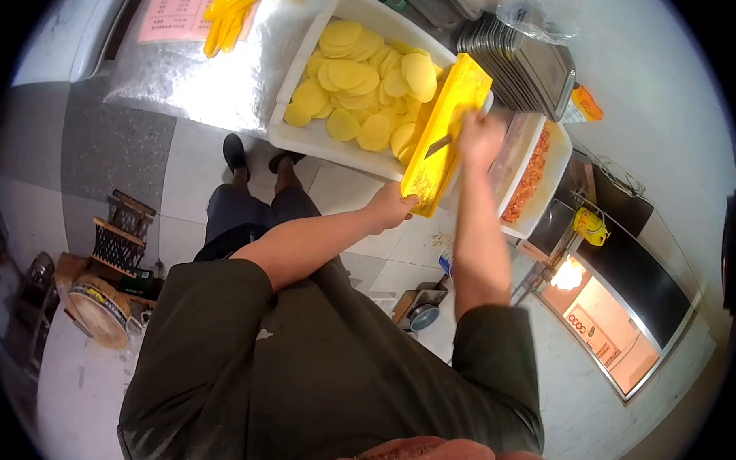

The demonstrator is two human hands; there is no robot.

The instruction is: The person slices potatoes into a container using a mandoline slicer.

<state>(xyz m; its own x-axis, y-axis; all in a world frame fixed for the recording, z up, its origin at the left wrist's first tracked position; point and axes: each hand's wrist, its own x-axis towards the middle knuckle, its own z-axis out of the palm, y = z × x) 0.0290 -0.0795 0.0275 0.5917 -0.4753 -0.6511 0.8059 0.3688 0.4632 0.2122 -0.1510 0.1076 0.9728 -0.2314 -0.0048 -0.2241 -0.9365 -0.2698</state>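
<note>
A yellow mandoline slicer [460,99] with a dark slanted blade lies tilted across the right end of a white tub [338,148]. My left hand [391,208] grips the slicer's near end, thumb on top. My right hand [480,138] is closed and slightly blurred over the slicer's right edge, beside the blade; whatever it holds is hidden under the fingers. Thin, round, pale-yellow slices that look like potato [353,75] fill much of the tub, several of them close to the slicer.
Right of the slicer stands a white tray with reddish chopped food [530,175]. Behind it are stacked dark metal trays [503,68]. Yellow gloves [227,26] and a pink printed sheet [169,16] lie at the upper left. A round wooden board [99,311] stands lower left.
</note>
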